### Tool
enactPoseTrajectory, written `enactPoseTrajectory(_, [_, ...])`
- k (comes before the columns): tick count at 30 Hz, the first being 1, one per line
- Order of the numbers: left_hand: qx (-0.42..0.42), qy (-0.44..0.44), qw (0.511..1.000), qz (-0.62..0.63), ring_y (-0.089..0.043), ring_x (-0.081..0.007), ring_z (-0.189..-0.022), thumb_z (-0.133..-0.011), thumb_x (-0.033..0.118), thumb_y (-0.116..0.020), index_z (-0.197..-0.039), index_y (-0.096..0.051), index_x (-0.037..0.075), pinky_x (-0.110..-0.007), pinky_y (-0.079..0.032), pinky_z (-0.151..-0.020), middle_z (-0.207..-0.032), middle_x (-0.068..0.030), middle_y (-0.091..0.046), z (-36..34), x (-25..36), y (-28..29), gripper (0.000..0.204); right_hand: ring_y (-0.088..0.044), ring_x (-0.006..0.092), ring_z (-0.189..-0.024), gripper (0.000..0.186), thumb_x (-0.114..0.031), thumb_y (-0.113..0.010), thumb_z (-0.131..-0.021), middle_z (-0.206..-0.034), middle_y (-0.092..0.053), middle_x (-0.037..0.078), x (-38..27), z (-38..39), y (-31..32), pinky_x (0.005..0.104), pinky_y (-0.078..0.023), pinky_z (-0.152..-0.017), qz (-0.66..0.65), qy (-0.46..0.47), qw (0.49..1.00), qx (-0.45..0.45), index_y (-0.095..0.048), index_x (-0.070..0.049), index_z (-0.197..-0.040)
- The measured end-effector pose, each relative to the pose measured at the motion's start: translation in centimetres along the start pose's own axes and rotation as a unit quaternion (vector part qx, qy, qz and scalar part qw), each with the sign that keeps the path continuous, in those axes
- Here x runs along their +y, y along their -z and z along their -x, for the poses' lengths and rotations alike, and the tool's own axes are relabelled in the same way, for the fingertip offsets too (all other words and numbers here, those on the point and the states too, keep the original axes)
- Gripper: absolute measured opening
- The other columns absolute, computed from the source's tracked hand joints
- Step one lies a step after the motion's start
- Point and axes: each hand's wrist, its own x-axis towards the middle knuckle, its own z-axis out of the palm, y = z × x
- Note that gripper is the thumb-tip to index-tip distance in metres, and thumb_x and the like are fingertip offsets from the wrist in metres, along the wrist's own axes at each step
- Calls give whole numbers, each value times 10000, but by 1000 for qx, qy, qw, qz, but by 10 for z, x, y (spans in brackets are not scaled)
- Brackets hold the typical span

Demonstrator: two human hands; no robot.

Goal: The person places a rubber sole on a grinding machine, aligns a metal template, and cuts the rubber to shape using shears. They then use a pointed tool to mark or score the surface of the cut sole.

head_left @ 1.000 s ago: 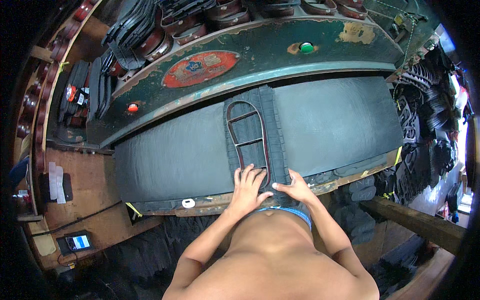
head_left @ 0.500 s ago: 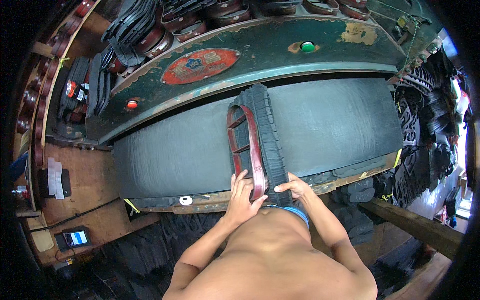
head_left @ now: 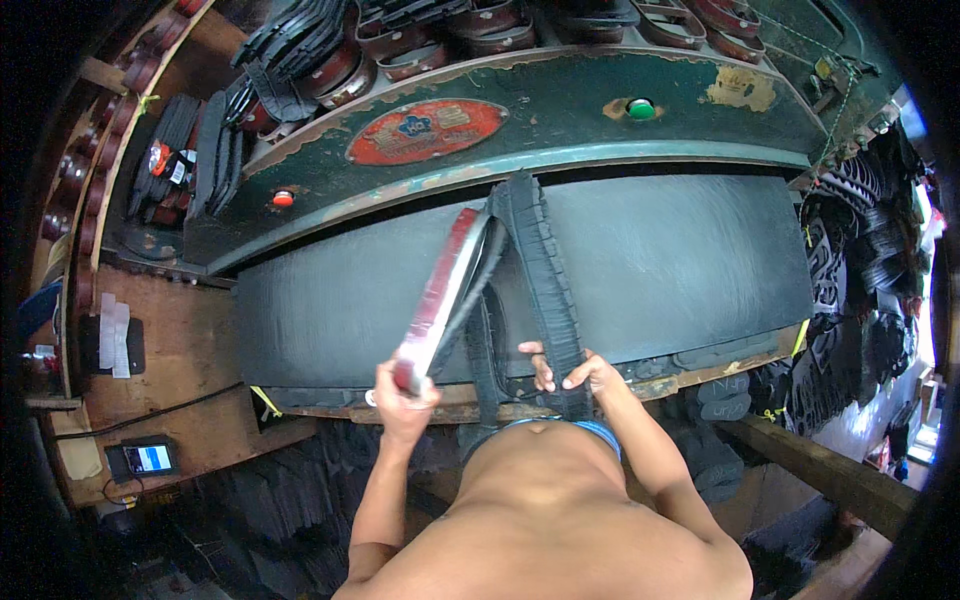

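Fingers of the left hand (head_left: 406, 408) held the red-sided frame (head_left: 432, 300), best kept steady; whether the right hand (head_left: 593, 376) gripped was unclear.

Plenty of room to the right of my right hand (head_left: 592, 374), straight over the worktop (head_left: 690, 265), and more left of the raised red frame (head_left: 440, 285); but that frame and the black ribbed strip (head_left: 548, 265) block the middle, and the green machine beam (head_left: 570, 128) walls the far side.
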Motion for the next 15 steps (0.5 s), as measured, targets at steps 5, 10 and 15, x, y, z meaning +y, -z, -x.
enactPoseTrajectory(5, [120,55,972,196,-577,-145,-918,-923,247,-706,-1158,-570,-19,-284,-462,-873,-1017,-52,-611,-28,-31,23,380,-684,295,-957,907,-7,-634,-544,-997,-664,143,-4,7,-2,441,-528,-961,60,11,993,96,-480,73,-1434])
enactPoseTrajectory(10, [167,165,902,363,-625,-179,-976,-955,278,-682,-1236,-573,-30,-312,-491,-914,-1128,-81,-657,-36,-67,36,431,-708,315,-983,836,40,-586,-574,-1021,-689,149,-3,6,-10,443,-547,-964,96,-14,972,213,-525,47,-1408])
enactPoseTrajectory(15, [158,257,854,423,-660,-253,-1103,-1001,276,-606,-1286,-571,-58,-379,-521,-991,-1235,-152,-658,-49,-104,57,440,-715,317,-989,786,84,-565,-607,-1046,-699,160,-8,1,-15,433,-558,-959,108,-28,964,240,-546,50,-1392])
